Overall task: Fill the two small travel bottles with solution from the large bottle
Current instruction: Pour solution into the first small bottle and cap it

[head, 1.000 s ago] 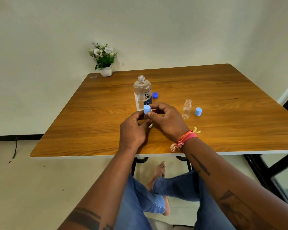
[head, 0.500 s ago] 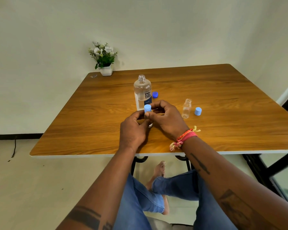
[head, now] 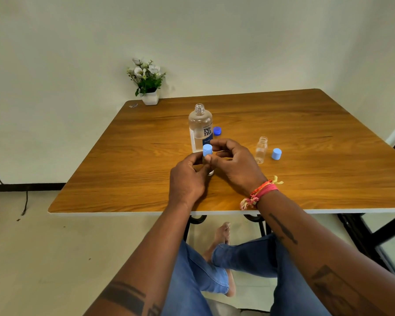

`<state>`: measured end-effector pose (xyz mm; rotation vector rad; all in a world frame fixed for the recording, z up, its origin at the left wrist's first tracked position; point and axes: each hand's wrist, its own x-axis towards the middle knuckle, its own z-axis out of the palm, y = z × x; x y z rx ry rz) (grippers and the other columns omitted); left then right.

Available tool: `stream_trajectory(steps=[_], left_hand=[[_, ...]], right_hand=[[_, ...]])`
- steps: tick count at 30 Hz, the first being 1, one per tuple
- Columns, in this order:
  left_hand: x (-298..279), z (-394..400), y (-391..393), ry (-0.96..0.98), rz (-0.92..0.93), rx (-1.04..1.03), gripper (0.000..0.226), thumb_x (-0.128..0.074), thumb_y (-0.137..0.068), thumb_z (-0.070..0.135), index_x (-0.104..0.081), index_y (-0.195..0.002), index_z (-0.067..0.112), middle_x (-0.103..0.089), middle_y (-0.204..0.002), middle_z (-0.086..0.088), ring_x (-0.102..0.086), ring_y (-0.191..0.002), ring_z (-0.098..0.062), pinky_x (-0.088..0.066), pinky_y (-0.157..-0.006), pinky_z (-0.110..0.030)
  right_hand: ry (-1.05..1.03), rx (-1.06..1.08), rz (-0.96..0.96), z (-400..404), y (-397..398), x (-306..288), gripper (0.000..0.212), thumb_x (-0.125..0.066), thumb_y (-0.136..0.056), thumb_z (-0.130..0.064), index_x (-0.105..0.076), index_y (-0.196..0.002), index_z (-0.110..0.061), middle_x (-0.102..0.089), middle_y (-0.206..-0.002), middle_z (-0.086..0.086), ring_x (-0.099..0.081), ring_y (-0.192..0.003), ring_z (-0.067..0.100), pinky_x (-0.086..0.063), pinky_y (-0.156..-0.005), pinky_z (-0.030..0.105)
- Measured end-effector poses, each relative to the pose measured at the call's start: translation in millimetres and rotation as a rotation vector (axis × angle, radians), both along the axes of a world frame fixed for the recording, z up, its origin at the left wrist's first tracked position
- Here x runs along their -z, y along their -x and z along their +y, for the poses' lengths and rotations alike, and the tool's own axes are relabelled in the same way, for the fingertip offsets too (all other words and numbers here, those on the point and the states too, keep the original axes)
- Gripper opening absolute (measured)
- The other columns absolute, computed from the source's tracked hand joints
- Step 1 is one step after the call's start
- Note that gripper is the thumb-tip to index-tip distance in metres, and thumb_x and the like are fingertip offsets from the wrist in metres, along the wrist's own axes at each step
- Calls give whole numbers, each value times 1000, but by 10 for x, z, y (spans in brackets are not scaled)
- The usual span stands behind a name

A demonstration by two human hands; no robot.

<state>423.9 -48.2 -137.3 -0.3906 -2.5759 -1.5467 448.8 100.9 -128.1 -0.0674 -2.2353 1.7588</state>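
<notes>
The large clear solution bottle (head: 200, 126) stands uncapped near the middle of the wooden table (head: 306, 124), its dark blue cap (head: 217, 130) lying just to its right. My left hand (head: 187, 179) grips a small travel bottle (head: 210, 171), mostly hidden by my fingers. A light blue cap (head: 207, 150) sits on top of that bottle, and my right hand (head: 235, 163) pinches the bottle at the cap's base. The second small travel bottle (head: 261, 150) stands open and upright to the right, with its light blue cap (head: 276, 153) beside it.
A white pot of white flowers (head: 149, 87) stands at the table's far left corner, with a small wrapper (head: 133, 105) near it. A black cable (head: 25, 199) trails on the floor at the left. My legs and a bare foot show under the table's near edge.
My right hand's fingers have shifted slightly around the light blue cap on the held bottle. The bottle and my left hand stay in place.
</notes>
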Motion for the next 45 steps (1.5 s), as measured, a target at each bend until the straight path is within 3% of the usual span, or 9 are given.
stream_trajectory(steps=[5, 10, 13, 17, 22, 25, 31, 41, 45], left_hand=[[-9, 11, -11, -4, -4, -2, 36, -73, -91, 34, -68, -127, 33, -73, -113, 12, -67, -98, -8, -50, -77, -21], [17, 5, 7, -15, -7, -11, 34, -73, -91, 34, -69, -126, 32, -74, -114, 10, -69, -98, -9, -58, -83, -33], [15, 7, 6, -1, -1, -2, 35, -72, -92, 34, -69, -127, 31, -73, -115, 11, -68, -100, -9, -55, -82, -27], [1, 3, 6, -6, -8, -4, 36, -72, -92, 35, -68, -127, 33, -73, -113, 14, -67, -94, -5, -48, -72, -16], [23, 4, 19, -5, 5, -1, 32, -70, -93, 38, -69, -124, 35, -74, -111, 11, -68, -88, -3, -55, -71, -23], [19, 3, 18, -12, 1, -2, 32, -70, -92, 40, -69, -124, 34, -74, -110, 12, -66, -85, 0, -51, -68, -19], [11, 9, 6, -6, 4, 2, 34, -71, -92, 38, -69, -126, 34, -73, -112, 14, -65, -89, 0, -47, -69, -13], [-65, -99, 50, -62, -45, -27, 33, -76, -88, 36, -73, -120, 31, -74, -105, 17, -64, -88, 4, -44, -71, -14], [-165, -411, 113, -96, -47, -140, 34, -78, -86, 36, -72, -119, 29, -71, -103, 18, -62, -96, 2, -43, -76, -17]], right_hand=[[-35, 44, 18, -31, 28, 21, 24, -74, -89, -35, -72, -113, -32, -69, -115, -4, -67, -105, 18, -58, -92, 45], [0, 32, -3, -37, 23, 12, 41, -81, -82, -40, -67, -120, -33, -68, -115, -8, -66, -108, 17, -60, -90, 43], [-51, 14, 19, -48, -1, 28, 36, -73, -92, -32, -66, -128, -28, -65, -123, -6, -64, -111, 11, -59, -93, 38], [-101, 67, 24, -99, 13, 30, 26, -72, -92, -31, -69, -118, -29, -68, -118, -6, -65, -109, 10, -58, -94, 40], [-74, 66, -11, -108, 32, 42, 47, -78, -76, -53, -64, -118, -36, -70, -116, -7, -68, -107, 14, -61, -87, 43], [-92, 49, 21, -132, -3, 57, 41, -74, -90, -36, -63, -129, -29, -66, -123, -6, -65, -109, 8, -60, -90, 38], [-141, 101, 40, -164, 5, 35, 25, -69, -96, -23, -68, -121, -21, -65, -119, -2, -63, -108, 8, -55, -95, 29], [-31, 73, 24, -181, -94, 3, 44, -73, -93, -30, -60, -134, -27, -65, -113, -11, -67, -93, 3, -59, -83, 24], [-52, 118, 20, -251, -100, -13, 38, -70, -94, -34, -61, -131, -28, -65, -105, -13, -63, -88, 1, -56, -81, 24]])
